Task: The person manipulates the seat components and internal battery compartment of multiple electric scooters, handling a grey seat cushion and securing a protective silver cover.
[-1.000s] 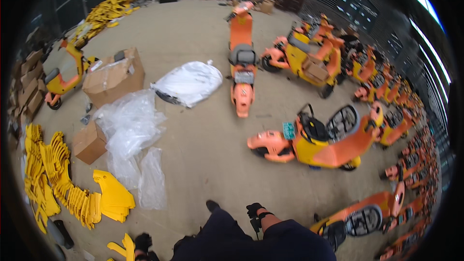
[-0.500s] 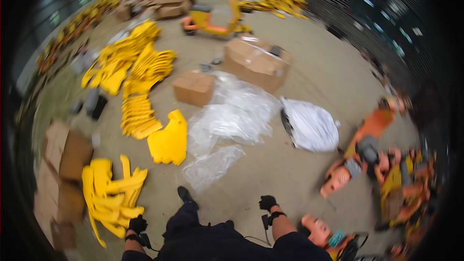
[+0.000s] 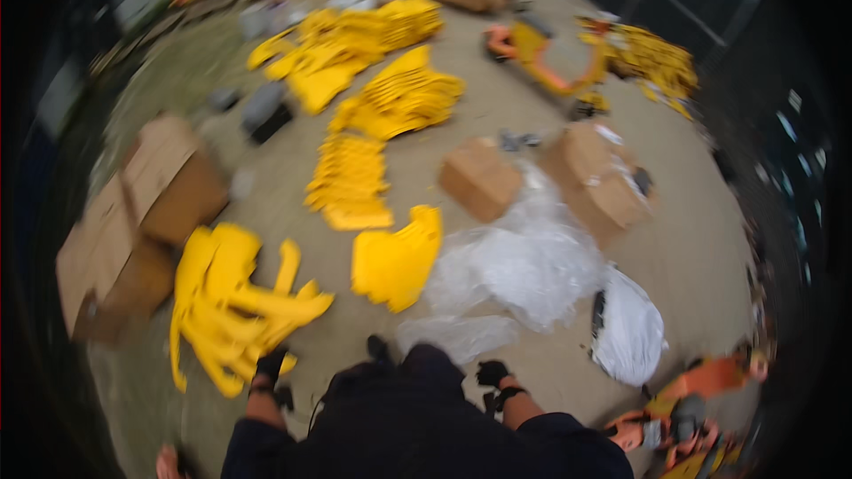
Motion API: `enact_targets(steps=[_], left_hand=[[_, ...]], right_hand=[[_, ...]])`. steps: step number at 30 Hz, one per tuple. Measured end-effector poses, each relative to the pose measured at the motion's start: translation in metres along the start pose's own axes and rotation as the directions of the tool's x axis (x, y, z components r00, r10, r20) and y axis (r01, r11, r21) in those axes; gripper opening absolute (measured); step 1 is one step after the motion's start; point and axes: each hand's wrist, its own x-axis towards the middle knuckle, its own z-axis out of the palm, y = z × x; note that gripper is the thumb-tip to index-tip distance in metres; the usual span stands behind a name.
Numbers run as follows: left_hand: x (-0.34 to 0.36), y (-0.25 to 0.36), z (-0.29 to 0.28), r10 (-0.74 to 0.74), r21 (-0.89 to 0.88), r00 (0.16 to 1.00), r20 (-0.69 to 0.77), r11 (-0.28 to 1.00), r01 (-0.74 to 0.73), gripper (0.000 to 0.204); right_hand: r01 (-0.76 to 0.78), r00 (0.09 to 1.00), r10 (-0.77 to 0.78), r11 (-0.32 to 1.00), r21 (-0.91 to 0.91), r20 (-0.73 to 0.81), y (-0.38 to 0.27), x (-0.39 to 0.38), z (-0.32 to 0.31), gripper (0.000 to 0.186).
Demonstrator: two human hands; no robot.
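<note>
My left hand, in a black glove, is over the near right edge of a pile of curved yellow plastic panels. Whether it touches them I cannot tell, and blur smears its fingers. In front of my body on the right is my right hand, also black-gloved, with fingers curled and nothing visible in them. Ahead of it lies crumpled clear plastic sheeting. One flat yellow panel rests left of the sheeting, below a row of stacked yellow panels.
Open cardboard boxes stand at the left. Two more, a small carton and a larger carton, sit beyond the sheeting. A white bag lies right, near orange scooter parts. A yellow-orange scooter body stands farther off.
My view has swung left, so the floor objects shift rightward in the picture. My left hand now appears closer to the yellow panel pile. My right hand stays about where it was in the picture.
</note>
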Motion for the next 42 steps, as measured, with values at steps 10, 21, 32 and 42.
enact_targets(steps=[10, 21, 32, 42], left_hand=[[0.087, 0.205, -0.064, -0.092, 0.165, 0.995, -0.04, 0.981, 0.097, 0.034], [0.071, 0.055, -0.07, -0.057, 0.49, 0.958, -0.282, 0.85, 0.194, 0.039], [0.207, 0.096, -0.259, -0.263, 0.507, 0.908, -0.327, 0.761, 0.404, 0.023], [0.401, 0.09, -0.418, -0.752, -0.967, 0.659, -0.01, 0.176, 0.186, 0.033]], right_hand=[[-0.185, 0.981, 0.077, 0.617, 0.765, 0.176, -0.024, 0.183, -0.193, 0.017], [0.217, 0.934, -0.191, 0.975, -0.055, 0.304, -0.006, 0.4, -0.189, 0.023], [0.449, 0.892, -0.429, 0.811, -0.375, 0.14, -0.287, 0.694, -0.447, 0.046], [-0.55, 0.773, -0.116, 0.37, 0.749, 0.624, -0.367, 0.852, -0.501, 0.03]])
